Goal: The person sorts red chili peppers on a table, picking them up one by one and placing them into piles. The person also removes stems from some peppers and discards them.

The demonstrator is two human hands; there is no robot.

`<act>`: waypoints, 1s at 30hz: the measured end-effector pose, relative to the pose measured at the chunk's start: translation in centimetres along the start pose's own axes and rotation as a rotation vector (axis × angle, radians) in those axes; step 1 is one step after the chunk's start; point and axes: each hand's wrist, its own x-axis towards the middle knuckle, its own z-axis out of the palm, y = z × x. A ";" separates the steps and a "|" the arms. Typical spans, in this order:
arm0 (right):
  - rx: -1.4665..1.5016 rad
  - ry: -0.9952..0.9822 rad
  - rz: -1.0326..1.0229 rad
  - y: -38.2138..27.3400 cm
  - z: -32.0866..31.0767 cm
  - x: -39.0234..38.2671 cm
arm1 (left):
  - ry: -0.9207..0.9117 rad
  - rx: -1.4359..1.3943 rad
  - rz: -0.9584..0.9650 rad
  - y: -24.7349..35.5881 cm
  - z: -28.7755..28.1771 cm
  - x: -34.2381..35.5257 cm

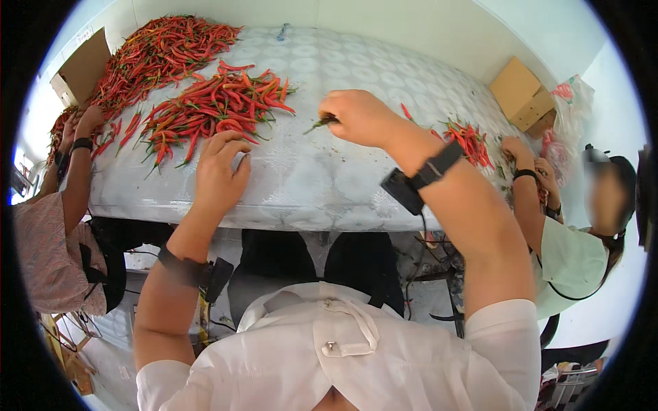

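A loose pile of red chili peppers (212,109) with green stems lies on the table in front of me, left of centre. My left hand (223,171) is at the pile's near edge, palm down. Its fingers are bent but apart, the thumb stands off, and nothing shows in them. To the right of the pile, my right hand (353,116) is closed just above the tabletop. A small bunch of green chili stems (321,124) pokes out from between its fingertips; whatever else lies inside the fist is hidden.
A far larger chili heap (164,51) covers the back left, where a co-worker's hands (79,129) are. On the right, a co-worker's hands (528,156) are beside a smaller chili pile (469,144). Cardboard boxes (519,90) and a clear plastic bag (573,116) stand behind.
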 end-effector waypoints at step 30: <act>-0.054 -0.036 0.177 3.4 -3.0 -10.2 | -0.033 0.039 0.052 0.1 0.3 0.1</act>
